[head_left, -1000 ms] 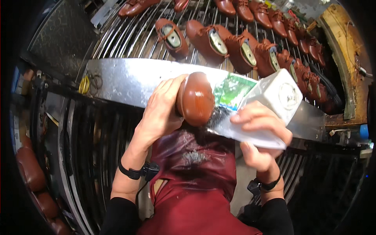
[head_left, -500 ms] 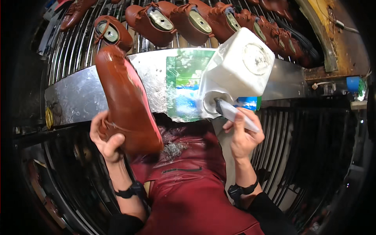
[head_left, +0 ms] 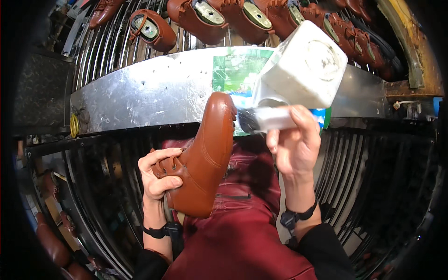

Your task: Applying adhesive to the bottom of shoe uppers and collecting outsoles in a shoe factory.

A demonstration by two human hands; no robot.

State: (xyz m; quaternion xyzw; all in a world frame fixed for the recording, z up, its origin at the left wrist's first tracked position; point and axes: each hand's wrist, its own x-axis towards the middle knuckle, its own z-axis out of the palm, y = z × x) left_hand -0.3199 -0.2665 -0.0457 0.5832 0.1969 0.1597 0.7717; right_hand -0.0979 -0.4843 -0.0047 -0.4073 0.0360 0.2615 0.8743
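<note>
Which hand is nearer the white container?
Right. The right hand is just below the white container in the view, holding a brush; the left hand is farther off, to its lower left, gripping a brown shoe.

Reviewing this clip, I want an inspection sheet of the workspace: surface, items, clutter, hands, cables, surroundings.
Surface: metal ledge, scuffed; green-and-blue printed sheet on it.
Items: brown laced shoe; white-handled brush, blurred; white container, tilted.
Clutter: yellow coil by the ledge's left end.
Hands: left hand grips the shoe; right hand holds the brush, bristles beside the shoe's toe, contact unclear.
Cables: pale cord-like piece at far right.
Surroundings: more brown shoes on a metal-bar rack beyond the ledge.
</note>
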